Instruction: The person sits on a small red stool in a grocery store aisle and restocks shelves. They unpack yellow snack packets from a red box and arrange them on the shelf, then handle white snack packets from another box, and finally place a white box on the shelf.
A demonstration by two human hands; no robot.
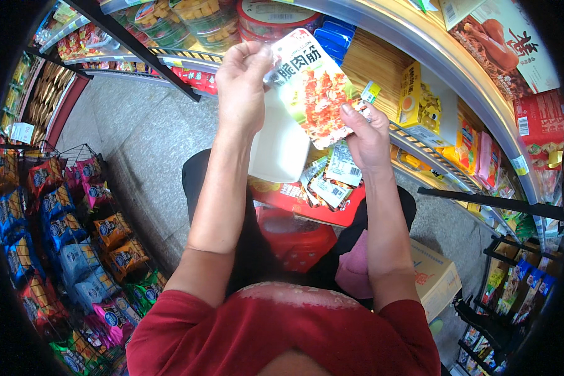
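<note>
A flat snack packet (317, 94) with skewered meat pictured on its front is stretched between both hands. My left hand (244, 80) pinches its upper left corner, while my right hand (369, 136) grips its lower right edge, thumb on the front. Partly covered by the packet is a white plastic bin (279, 145), its inside bare where it shows. Several small packets (331, 185) lie fanned out beside the bin, on a red printed carton (305, 207) in front of my knees.
Shelves curve around the front, holding blue packs (333, 40), round tubs (277, 21) and a yellow snack box (418, 101). Wire racks of bagged snacks (80, 254) stand at the left. A cardboard box (434, 277) is on the floor by my right side. A black shelf bar (489, 202) juts out at right.
</note>
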